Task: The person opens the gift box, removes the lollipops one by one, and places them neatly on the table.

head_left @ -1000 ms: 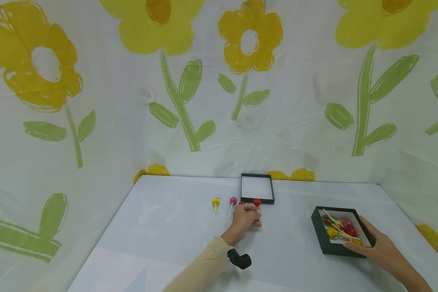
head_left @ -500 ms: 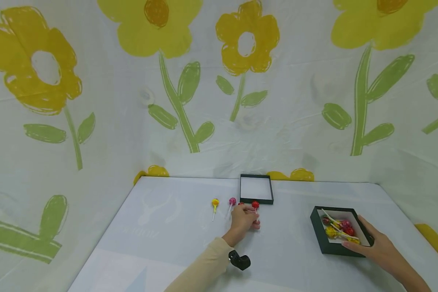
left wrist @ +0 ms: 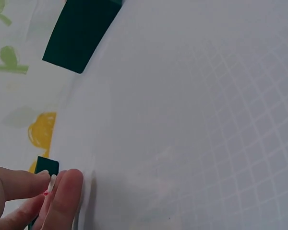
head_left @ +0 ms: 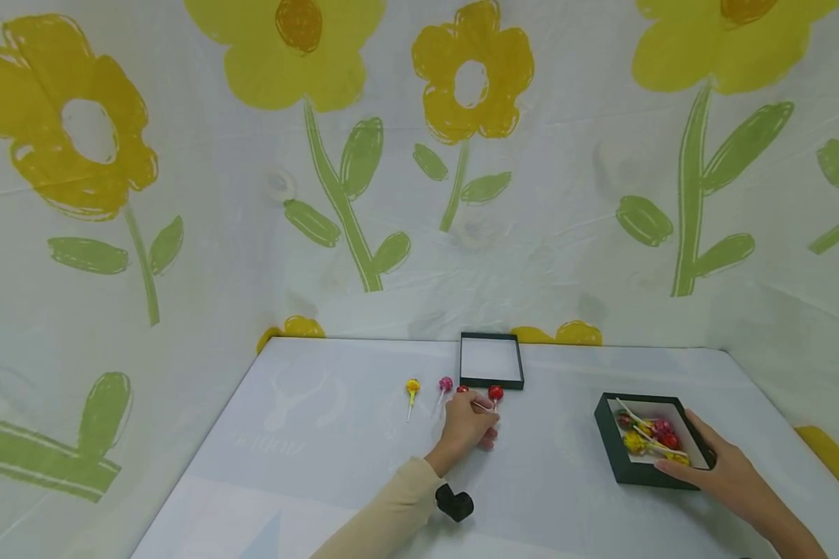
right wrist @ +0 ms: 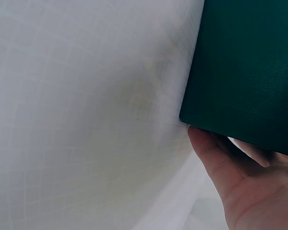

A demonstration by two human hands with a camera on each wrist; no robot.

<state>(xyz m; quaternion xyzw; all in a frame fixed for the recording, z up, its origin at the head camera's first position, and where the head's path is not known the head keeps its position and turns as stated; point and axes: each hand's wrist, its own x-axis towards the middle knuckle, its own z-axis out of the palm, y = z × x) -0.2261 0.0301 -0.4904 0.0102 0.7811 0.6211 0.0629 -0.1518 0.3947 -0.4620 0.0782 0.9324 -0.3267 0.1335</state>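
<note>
My left hand (head_left: 467,427) pinches the white stick of a red lollipop (head_left: 496,393), whose head points toward the back of the table. Thumb and fingers meet round the stick end (left wrist: 52,183) in the left wrist view. Just left of it, a second red lollipop (head_left: 463,389) is mostly hidden behind the hand. Farther left lie a pink lollipop (head_left: 445,384) and a yellow lollipop (head_left: 412,386). My right hand (head_left: 727,473) grips the right side of a dark green box (head_left: 629,470), tilted toward me, with several lollipops inside. In the right wrist view its green wall (right wrist: 249,67) shows above the thumb.
A shallow dark-rimmed lid (head_left: 491,359), white inside, lies at the back edge of the white table (head_left: 308,481), right behind the red lollipops. A white curtain (head_left: 566,264) printed with yellow flowers stands close behind the table.
The red lollipop in my left hand has come slightly lower and then shifted a little right, as the fingers turned. The right hand and the box have stayed nearly in place.
</note>
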